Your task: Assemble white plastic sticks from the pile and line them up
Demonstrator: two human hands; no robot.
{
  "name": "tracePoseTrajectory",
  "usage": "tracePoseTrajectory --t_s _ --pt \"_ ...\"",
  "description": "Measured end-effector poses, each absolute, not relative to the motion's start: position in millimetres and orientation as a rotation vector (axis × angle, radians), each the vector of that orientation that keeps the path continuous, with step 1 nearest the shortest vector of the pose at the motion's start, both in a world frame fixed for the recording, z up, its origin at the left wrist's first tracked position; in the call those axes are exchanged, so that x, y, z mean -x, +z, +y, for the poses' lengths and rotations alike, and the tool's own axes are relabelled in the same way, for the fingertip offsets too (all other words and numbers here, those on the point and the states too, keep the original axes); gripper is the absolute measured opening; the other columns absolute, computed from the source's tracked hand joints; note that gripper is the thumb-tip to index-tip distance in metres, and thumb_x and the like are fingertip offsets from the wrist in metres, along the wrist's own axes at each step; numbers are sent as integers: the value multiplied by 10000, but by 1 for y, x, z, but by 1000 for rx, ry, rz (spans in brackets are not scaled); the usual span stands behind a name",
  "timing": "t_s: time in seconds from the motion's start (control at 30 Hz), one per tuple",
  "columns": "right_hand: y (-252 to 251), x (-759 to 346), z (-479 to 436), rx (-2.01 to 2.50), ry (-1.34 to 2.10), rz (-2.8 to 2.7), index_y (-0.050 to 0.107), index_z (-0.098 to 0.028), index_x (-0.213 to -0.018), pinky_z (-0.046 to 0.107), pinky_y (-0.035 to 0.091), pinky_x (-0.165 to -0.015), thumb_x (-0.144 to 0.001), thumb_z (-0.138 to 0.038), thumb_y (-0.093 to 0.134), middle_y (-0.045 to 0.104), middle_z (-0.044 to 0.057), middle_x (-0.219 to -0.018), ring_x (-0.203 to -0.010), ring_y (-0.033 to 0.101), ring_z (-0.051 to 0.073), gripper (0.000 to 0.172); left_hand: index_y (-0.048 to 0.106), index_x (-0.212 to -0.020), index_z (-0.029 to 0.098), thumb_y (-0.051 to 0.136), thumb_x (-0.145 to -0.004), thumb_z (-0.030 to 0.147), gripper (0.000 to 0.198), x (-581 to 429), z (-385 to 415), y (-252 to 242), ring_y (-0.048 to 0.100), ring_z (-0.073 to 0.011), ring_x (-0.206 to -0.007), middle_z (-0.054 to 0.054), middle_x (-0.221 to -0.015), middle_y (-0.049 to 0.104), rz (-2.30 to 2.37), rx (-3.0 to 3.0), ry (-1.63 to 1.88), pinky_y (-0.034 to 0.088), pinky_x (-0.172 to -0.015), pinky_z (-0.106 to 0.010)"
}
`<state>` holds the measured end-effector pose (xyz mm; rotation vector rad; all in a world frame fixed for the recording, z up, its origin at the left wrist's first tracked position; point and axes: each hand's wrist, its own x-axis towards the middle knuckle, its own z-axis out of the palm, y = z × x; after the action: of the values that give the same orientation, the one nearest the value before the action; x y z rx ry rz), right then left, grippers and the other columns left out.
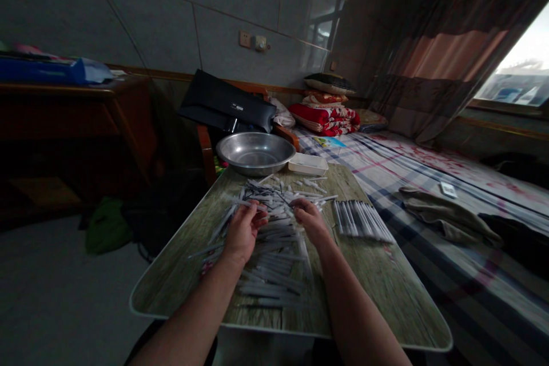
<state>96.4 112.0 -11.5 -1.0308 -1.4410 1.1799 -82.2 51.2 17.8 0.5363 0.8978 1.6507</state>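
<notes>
My left hand [243, 231] is closed in a pinch on a slim whitish pen barrel [241, 201] that points out to the left. My right hand [309, 218] is also closed, thumb and finger together, on a thin dark stick that looks like a pen refill [286, 202]. Both hands are just above a loose pile of white pen parts [261, 190]. More pale barrels [274, 274] lie crosswise between my forearms, blurred and dim. To the right, a neat row of white pens with dark ends [362, 222] lies side by side.
The wood-patterned table [171, 280] carries a wide metal basin [256, 151] and a shallow white tray [307, 163] at its far end. Behind stands a chair with a black case [227, 104]. A bed with a checked sheet [377, 166] adjoins the right; a wooden desk [72, 108] stands left.
</notes>
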Motion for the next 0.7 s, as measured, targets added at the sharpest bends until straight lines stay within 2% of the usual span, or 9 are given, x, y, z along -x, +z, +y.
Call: tracePoseTrajectory --t_s 0.07,0.17,0.33,0.7 --pt "-9 -96 108 767 1484 -1310 607 -178 -839 199 199 -441 -682 -269 575 358 -87 -502 -428 262 68 185 575 -869 172 748 -657 330 316 85 53 18 657 -128 -654 -13 -773 688 869 -469 1676 519 -571 -226" --pt "-6 -96 102 539 1704 -1233 596 -172 -818 191 159 -426 -683 -248 617 316 -101 -494 -413 202 48 156 568 -861 173 745 -666 315 299 87 55 18 668 -134 -661 -16 -758 694 850 -427 1719 519 -569 -224" --pt "-3 -95 99 441 1792 -1204 573 -172 -763 189 158 -410 -691 -234 634 293 -111 -469 -390 177 38 112 581 -863 168 755 -648 341 327 89 57 16 668 -141 -667 -27 -770 701 879 -419 1743 514 -549 -223" --pt "0 -91 96 424 1836 -1184 533 -185 -742 184 136 -404 -673 -229 634 261 -124 -439 -382 152 41 130 585 -854 172 772 -622 395 373 86 53 15 649 -128 -656 -22 -800 703 971 -551 1679 485 -527 -203"
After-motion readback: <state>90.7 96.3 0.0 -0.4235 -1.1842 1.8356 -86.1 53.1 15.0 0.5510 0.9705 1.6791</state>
